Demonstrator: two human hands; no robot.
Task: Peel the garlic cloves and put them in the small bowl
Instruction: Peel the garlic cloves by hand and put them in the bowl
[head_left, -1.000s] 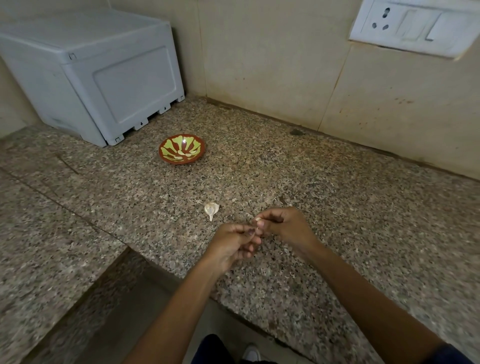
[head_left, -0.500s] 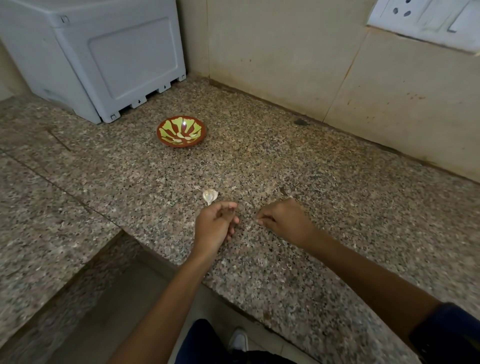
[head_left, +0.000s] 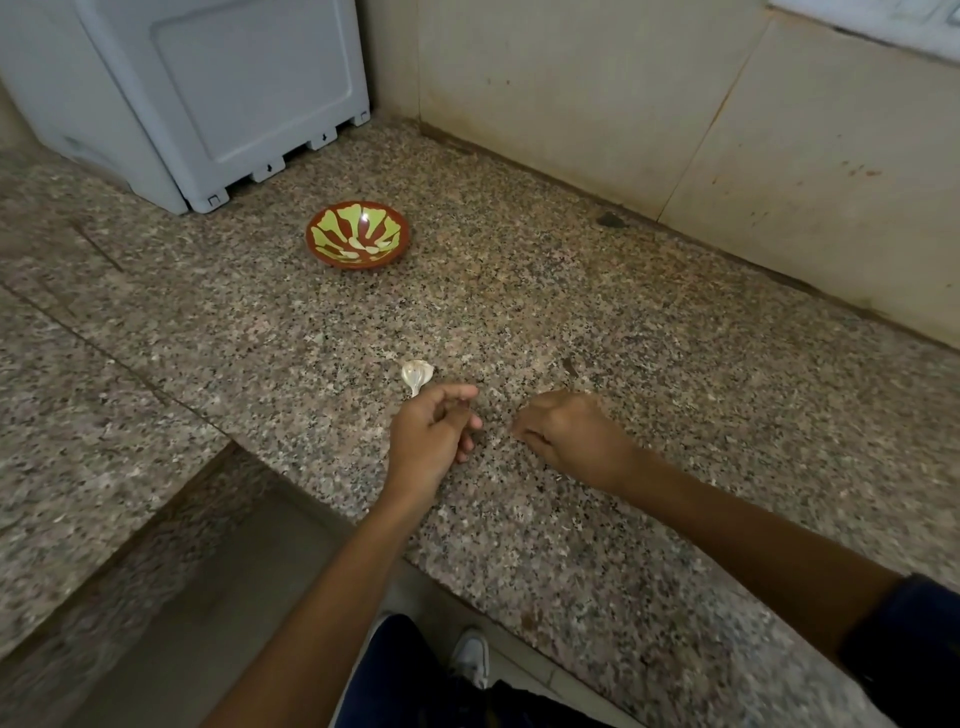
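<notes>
Lying on the granite counter (head_left: 675, 364), garlic piece (head_left: 416, 375) just beyond my left hand (head_left: 431, 436); right hand (head_left: 566, 441) beside. Both hands' fingers curled, contents unclear. Small bowl (head_left: 357, 235) farther back: pale peeled cloves (head_left: 358, 243) inside.

Speckled granite counter (head_left: 649, 322); stained beige tiled wall (head_left: 597, 93) behind; pale grey plastic appliance (head_left: 218, 88) in the corner; lower granite ledge (head_left: 78, 415) at left.

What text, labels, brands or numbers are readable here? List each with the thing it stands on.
None readable.
White box: small dark marks on its feet, too small to tell whether they are writing.
Small bowl: painted red and green pattern only, no words.
Wall panel: no lettering visible.
</notes>
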